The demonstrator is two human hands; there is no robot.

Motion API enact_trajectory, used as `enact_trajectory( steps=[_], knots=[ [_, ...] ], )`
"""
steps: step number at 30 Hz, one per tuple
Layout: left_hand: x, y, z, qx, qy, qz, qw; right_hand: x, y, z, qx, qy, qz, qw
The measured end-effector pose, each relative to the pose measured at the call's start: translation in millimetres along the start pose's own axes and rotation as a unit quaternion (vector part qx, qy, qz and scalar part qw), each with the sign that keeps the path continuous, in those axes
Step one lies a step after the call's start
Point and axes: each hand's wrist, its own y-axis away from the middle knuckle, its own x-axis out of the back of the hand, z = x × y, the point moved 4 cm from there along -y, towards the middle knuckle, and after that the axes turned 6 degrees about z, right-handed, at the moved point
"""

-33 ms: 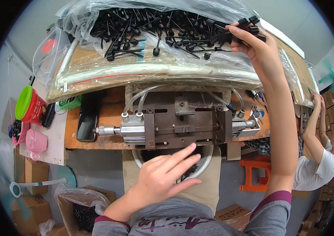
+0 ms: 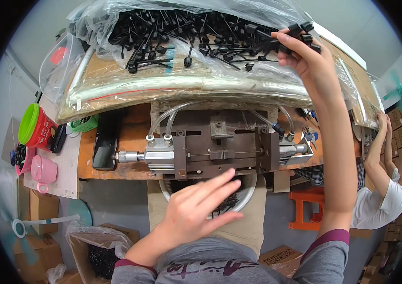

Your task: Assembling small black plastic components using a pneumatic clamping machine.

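Note:
My right hand (image 2: pixel 312 59) is raised at the far right of the bench. It grips several black plastic parts (image 2: pixel 300 35) with knobbed heads and thin stems. Just left of it lies a heap of the same black parts (image 2: pixel 177 28) on clear plastic sheeting. My left hand (image 2: pixel 196 203) hangs before the brown metal fixture (image 2: pixel 220 165), fingers stretched out and nothing in them. Its fingertips are near the fixture's front edge; I cannot tell whether they touch. Below them, a round bin (image 2: pixel 248 196) between my legs holds more black parts, partly hidden by the hand.
Pneumatic cylinders (image 2: pixel 159 158) with clear hoses flank the fixture. A dark phone (image 2: pixel 105 146) lies to the left, near a red bucket (image 2: pixel 42 130) and a pink cup (image 2: pixel 43 169). An orange stool (image 2: pixel 300 213) stands at right, near another person (image 2: pixel 381 203). A lined box (image 2: pixel 80 246) is lower left.
My left hand has risen slightly toward the fixture. The black parts in my right hand have shifted a little, and that forearm has moved slightly left.

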Motion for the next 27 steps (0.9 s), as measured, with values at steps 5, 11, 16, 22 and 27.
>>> enact_trajectory(
  steps=[5,11,16,22,27],
  knots=[
    [21.7,-11.5,-16.9,0.095,0.15,0.146,0.973,-31.0,69.7,1.3,-0.121,-0.184,-0.089,0.972],
    [28.1,-13.6,-26.6,0.217,0.382,0.018,0.898,-43.1,158.1,30.1,-0.277,-0.304,-0.151,0.899],
    [32.2,-14.2,-16.3,0.137,0.295,-0.002,0.946,-31.2,181.3,46.6,-0.279,-0.366,-0.122,0.879],
    [36.9,-8.8,-11.5,0.089,0.279,0.017,0.956,-1.4,196.2,54.5,-0.226,-0.38,-0.003,0.897],
    [-1.1,1.1,-6.7,0.032,-0.005,0.058,0.998,7.3,207.4,40.9,-0.132,-0.193,0.163,0.959]
  ],
)
